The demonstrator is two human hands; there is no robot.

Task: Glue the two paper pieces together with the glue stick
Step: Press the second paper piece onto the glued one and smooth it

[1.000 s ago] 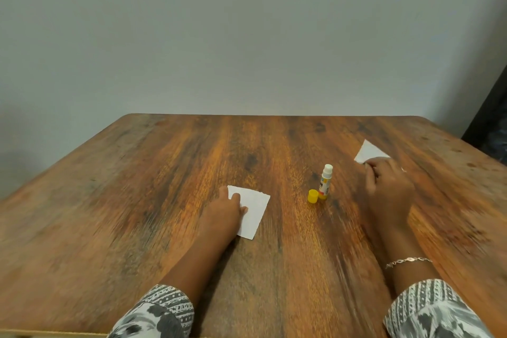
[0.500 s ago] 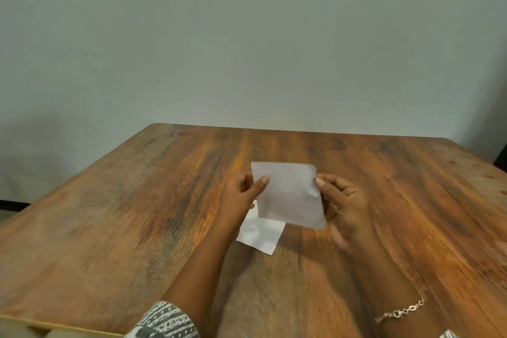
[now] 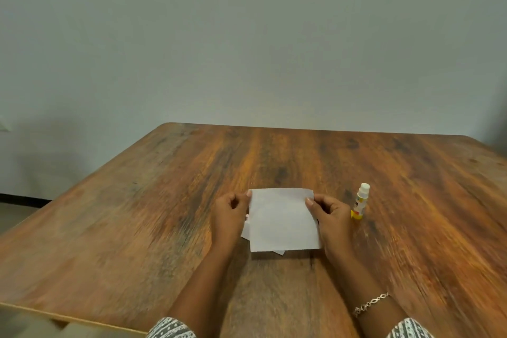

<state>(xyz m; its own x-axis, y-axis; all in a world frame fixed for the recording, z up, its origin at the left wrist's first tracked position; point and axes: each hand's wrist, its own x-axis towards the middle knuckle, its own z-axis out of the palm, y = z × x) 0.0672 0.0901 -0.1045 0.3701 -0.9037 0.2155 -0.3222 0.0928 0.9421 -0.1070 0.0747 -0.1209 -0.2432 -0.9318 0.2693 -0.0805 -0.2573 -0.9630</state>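
A white paper piece (image 3: 282, 221) is held over the wooden table (image 3: 137, 228) by both hands. My left hand (image 3: 229, 214) pinches its upper left corner, and my right hand (image 3: 332, 218) pinches its upper right edge. Under it lies the second white paper piece (image 3: 246, 233), mostly covered, with only its left corner and a bottom tip showing. The glue stick (image 3: 360, 200) stands upright with its cap off, just right of my right hand. Its yellow cap is hidden behind that hand or the stick's base.
The table's near edge runs along the lower left, and its far edge meets a plain grey wall. A bracelet sits on my right wrist. Bare wood surrounds the papers on the left and far side.
My right hand brought the far-right paper to the centre; both hands now hold it lower, covering the first paper almost fully. My left hand left the first paper. The view shifted.
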